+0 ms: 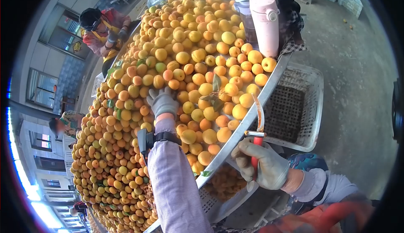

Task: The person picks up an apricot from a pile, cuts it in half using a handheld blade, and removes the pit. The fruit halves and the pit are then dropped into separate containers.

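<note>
My left hand (163,102), in a grey glove, reaches out over a big heap of apricots (185,57). Its fingers are apart and touch the fruit, and nothing shows gripped in them; the fingertips are partly lost among the apricots. Near the table's metal edge (248,121), my right hand (265,165), also gloved, is closed around a red-handled knife (258,140). The knife has a thin curved blade pointing up and a metal crosspiece above the handle.
A white plastic crate (313,107) stands below the edge on the right; another crate (219,205) holds orange pieces below. A pink thermos (265,27) stands on the table beside a clear container (246,18). Another person (103,33) works at the far side; more people are farther left.
</note>
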`<action>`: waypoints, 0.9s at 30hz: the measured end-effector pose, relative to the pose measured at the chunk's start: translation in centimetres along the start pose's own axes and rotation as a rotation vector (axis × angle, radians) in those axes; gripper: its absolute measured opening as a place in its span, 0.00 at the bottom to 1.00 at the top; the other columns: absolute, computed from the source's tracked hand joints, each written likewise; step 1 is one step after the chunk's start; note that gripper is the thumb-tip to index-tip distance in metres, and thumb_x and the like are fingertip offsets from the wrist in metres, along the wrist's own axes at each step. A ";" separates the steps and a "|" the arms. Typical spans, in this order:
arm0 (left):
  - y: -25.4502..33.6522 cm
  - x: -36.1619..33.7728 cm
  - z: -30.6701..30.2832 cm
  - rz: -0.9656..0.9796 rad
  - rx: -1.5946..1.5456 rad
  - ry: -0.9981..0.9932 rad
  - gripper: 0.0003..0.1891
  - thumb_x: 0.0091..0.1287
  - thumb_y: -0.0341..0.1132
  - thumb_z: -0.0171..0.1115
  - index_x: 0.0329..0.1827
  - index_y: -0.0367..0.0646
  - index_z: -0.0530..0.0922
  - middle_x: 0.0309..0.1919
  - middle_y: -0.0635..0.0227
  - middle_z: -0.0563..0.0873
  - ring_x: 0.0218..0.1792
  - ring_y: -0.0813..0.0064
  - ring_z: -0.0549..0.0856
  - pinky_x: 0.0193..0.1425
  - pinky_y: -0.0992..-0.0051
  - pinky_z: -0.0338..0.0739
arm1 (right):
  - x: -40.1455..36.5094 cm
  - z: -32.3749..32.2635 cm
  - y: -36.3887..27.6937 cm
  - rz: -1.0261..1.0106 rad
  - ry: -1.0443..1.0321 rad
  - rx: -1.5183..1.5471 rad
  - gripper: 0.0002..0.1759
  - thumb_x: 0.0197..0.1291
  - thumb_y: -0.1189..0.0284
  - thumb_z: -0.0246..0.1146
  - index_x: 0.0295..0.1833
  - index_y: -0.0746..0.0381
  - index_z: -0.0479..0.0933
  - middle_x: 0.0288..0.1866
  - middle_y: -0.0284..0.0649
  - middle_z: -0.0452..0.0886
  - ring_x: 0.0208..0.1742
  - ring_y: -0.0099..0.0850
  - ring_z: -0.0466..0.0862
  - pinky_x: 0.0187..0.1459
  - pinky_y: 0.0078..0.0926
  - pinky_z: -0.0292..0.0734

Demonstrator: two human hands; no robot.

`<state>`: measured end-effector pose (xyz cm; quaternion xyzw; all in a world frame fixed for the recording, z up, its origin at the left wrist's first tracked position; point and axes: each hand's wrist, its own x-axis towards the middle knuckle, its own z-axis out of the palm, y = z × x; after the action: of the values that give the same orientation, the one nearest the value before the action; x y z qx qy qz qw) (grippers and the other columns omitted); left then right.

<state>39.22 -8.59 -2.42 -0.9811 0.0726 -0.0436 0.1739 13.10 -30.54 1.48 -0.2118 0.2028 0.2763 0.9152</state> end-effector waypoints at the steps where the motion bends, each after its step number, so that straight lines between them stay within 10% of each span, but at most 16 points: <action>1: 0.1 -0.1 -0.1 0.000 -0.053 0.071 0.13 0.64 0.41 0.58 0.50 0.55 0.79 0.56 0.69 0.82 0.65 0.57 0.65 0.70 0.55 0.54 | 0.1 0.0 0.0 -0.022 -0.021 0.006 0.15 0.67 0.58 0.62 0.43 0.59 0.76 0.28 0.31 0.75 0.18 0.20 0.73 0.14 0.20 0.67; 14: -0.6 -1.3 0.4 0.005 -0.111 0.116 0.14 0.59 0.46 0.63 0.45 0.53 0.80 0.49 0.68 0.84 0.61 0.60 0.70 0.70 0.53 0.52 | 0.3 0.4 -0.1 0.002 -0.014 -0.004 0.15 0.67 0.59 0.61 0.42 0.61 0.77 0.28 0.31 0.73 0.20 0.19 0.73 0.21 0.17 0.70; 18: -2.6 -4.3 -2.0 -0.060 -0.411 0.373 0.19 0.54 0.39 0.71 0.49 0.48 0.80 0.47 0.67 0.83 0.57 0.66 0.75 0.65 0.64 0.65 | 0.5 0.9 0.2 -0.036 -0.012 -0.006 0.14 0.68 0.61 0.60 0.40 0.61 0.76 0.27 0.31 0.73 0.21 0.17 0.72 0.23 0.16 0.69; 21: -5.5 -7.8 -4.3 -0.101 -1.642 0.107 0.23 0.59 0.23 0.67 0.59 0.38 0.74 0.45 0.72 0.81 0.43 0.83 0.79 0.51 0.82 0.76 | 0.9 0.9 0.8 -0.061 0.000 -0.033 0.14 0.68 0.61 0.59 0.40 0.61 0.75 0.27 0.31 0.72 0.20 0.18 0.72 0.22 0.15 0.69; 27: -11.1 -24.4 -9.7 -0.319 -1.802 0.131 0.28 0.56 0.19 0.65 0.63 0.36 0.72 0.45 0.68 0.81 0.45 0.80 0.80 0.50 0.81 0.77 | 1.6 1.7 2.0 -0.083 0.107 -0.067 0.13 0.71 0.61 0.55 0.39 0.59 0.73 0.23 0.28 0.69 0.16 0.18 0.64 0.19 0.18 0.60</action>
<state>15.48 2.31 8.99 -0.7397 -0.0473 -0.0493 -0.6695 13.54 -27.47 1.56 -0.2650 0.2330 0.2329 0.9062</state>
